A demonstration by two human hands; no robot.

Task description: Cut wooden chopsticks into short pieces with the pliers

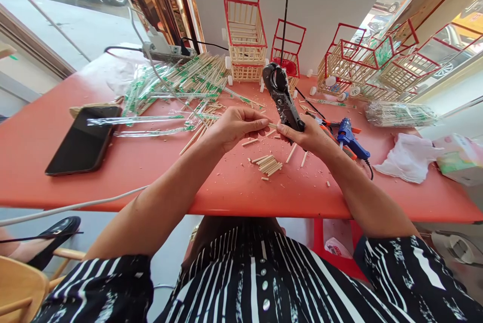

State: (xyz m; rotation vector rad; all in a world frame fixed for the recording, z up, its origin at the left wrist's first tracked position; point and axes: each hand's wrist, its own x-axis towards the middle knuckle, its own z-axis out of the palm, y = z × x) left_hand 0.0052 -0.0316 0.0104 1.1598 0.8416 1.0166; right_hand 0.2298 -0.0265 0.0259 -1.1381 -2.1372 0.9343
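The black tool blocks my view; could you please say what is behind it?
A red-framed cart shows partly; much of its lower front, covered by the black tool, cannot be seen.

hands [236, 126] [316, 136]: 2 | held stick [272, 125]: 1 | cutter [285, 104]: 1 | phone [83, 142]: 1 | glue gun [350, 139]: 1

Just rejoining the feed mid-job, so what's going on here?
A person at a red table grips a black hand tool in the right hand. The left hand pinches a thin wooden stick that spans to the right thumb. Short sticks lie piled nearby; small red-framed carts stand behind.
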